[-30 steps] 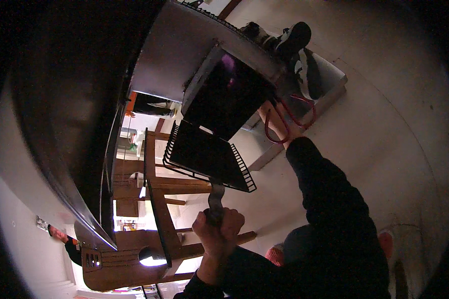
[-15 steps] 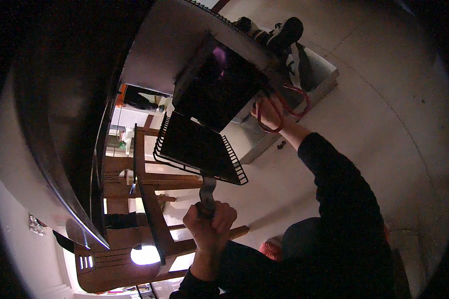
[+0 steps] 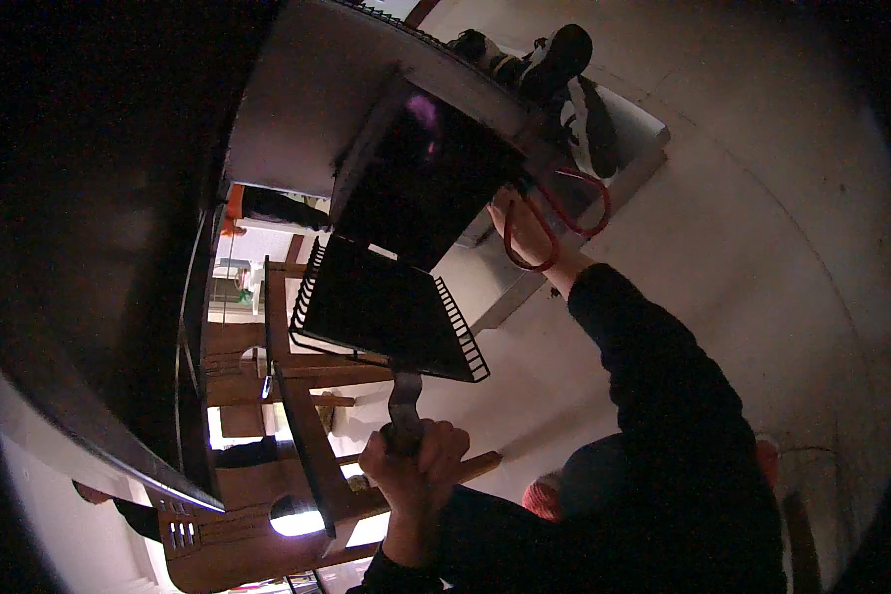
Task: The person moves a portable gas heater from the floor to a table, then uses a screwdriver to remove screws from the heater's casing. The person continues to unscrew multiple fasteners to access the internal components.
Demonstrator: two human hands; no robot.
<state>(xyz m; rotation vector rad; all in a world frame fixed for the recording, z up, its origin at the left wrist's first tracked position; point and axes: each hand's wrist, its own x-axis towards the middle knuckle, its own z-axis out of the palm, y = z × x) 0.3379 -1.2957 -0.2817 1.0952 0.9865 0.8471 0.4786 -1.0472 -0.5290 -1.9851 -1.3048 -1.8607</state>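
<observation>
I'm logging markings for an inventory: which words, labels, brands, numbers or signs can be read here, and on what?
None can be read.
Black wire-edged panel: too dark to tell.
Grey curved handle in the left hand: no text visible.
Dark-and-white shoes: no lettering legible.
Small objects at the lower edge: too small and blurred.

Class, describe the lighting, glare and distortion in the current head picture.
Head view: dim overall, the black rack and sleeve losing detail; head view: glare whitens the hole in the wooden chair; head view: purplish reflection on the black panel; head view: corners blackened, the line across the floor bowed.
</observation>
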